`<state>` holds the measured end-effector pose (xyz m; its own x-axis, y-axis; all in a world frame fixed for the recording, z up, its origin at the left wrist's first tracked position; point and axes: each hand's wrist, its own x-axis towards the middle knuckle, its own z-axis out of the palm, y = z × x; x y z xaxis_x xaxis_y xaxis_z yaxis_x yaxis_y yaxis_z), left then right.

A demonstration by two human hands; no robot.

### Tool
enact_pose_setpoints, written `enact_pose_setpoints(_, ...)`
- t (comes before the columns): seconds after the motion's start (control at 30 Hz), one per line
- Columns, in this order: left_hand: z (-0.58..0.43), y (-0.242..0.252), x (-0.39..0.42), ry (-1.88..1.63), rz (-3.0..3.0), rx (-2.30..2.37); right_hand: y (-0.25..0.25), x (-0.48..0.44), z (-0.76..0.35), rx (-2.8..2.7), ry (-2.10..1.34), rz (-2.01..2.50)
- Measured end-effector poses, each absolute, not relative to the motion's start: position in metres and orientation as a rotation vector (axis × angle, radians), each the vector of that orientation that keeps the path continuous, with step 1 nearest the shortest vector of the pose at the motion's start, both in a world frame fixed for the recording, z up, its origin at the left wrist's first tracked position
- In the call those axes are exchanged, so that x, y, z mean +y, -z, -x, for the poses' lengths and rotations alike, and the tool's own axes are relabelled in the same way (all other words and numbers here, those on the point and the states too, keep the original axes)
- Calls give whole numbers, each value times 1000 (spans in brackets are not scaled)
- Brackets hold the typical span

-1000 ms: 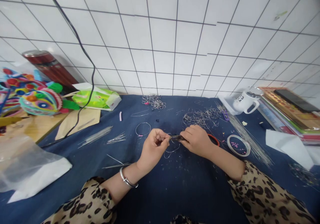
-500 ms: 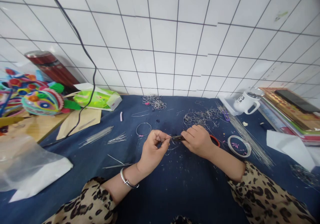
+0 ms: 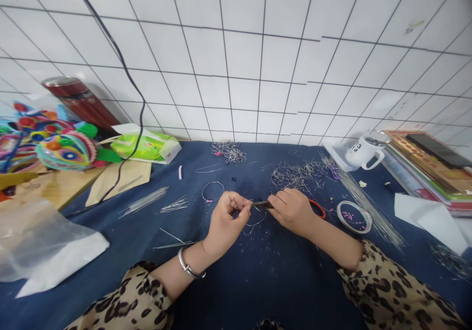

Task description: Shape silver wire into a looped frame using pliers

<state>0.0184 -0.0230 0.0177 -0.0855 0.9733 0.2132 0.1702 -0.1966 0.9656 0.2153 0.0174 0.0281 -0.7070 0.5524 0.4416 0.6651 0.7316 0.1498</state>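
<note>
Head view: left hand [image 3: 225, 224] closed, thumb and finger pinching wire [image 3: 252, 203]. Right hand [image 3: 293, 212] closed around pliers [image 3: 263, 204], tips at wire just beside the pinch; bite too small to tell. Ring [image 3: 209, 201] beyond left hand; dish [image 3: 339, 215] right of right hand.

Dark tool [image 3: 262, 204], partly hidden

The pliers [image 3: 263, 204] looked like dull, dark metal, while the wire tangle [image 3: 299, 174] had a thin metallic gleam. The bangle [image 3: 187, 269] was smooth, polished metal. The navy cloth [image 3: 258, 281] appeared matt, the wall tiles [image 3: 243, 49] glossy. The flask [image 3: 83, 103] had a shiny finish, the mug [image 3: 357, 155] a smooth one; the bag [image 3: 25, 236] was filmy, translucent plastic.
</note>
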Motion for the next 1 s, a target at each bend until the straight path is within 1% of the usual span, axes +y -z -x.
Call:
enact_pose_setpoints(0.6, -19, -16, -21, -1345, -1389, 1246, -28, 17, -214, -2651, 236, 1017)
enact_pose_setpoints(1.0, -18, -15, -18, -1297, -1393, 1242, -20, 19, -215, -2642, 250, 1029)
